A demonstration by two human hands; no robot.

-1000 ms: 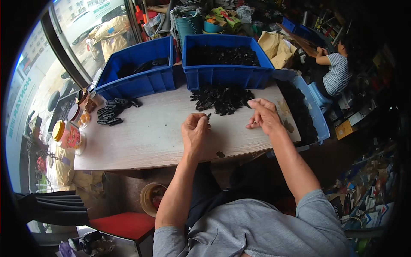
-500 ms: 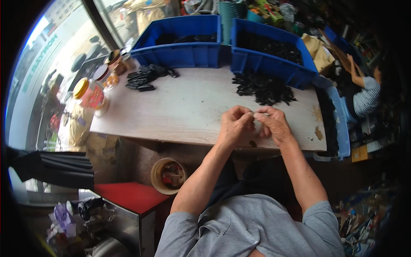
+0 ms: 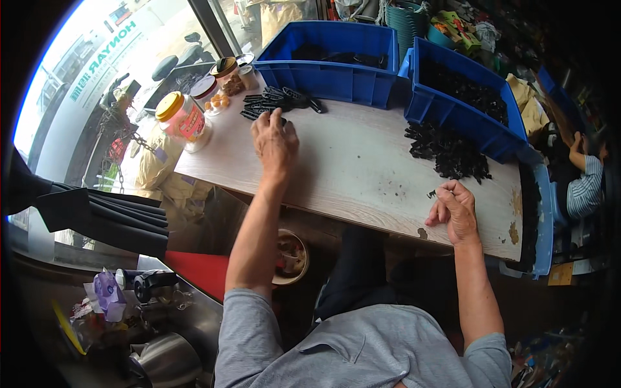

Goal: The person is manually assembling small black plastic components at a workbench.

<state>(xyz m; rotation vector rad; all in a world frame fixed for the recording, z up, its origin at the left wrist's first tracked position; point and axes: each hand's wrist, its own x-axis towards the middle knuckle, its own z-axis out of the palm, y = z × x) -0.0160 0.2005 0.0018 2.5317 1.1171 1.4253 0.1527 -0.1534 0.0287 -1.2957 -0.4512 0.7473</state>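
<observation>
My left hand (image 3: 275, 143) is over the left part of the table, fingers bent and apart, at the near edge of a pile of long black pieces (image 3: 272, 100). Something dark shows beside its fingertips; a firm hold on it is not visible. Above the table's right front, my right hand (image 3: 457, 210) pinches a small black part (image 3: 432, 193) between thumb and forefinger, the other fingers curled. Beyond that hand lies a loose heap of small black parts (image 3: 446, 150), against the front of a blue bin.
Two blue bins (image 3: 330, 81) (image 3: 466, 119) with black parts line the table's (image 3: 349, 174) back. Lidded jars (image 3: 187, 123) stand at its left end. A light-blue crate (image 3: 545, 226) is by the right edge. A bucket (image 3: 299, 275) stands below, a steel kettle (image 3: 169, 362) lower left. Another person (image 3: 585, 184) sits at far right.
My hands, together before, are now apart. The left has gone left and away to the long black pieces; the right stays near the table front with the small part. The view has shifted left.
</observation>
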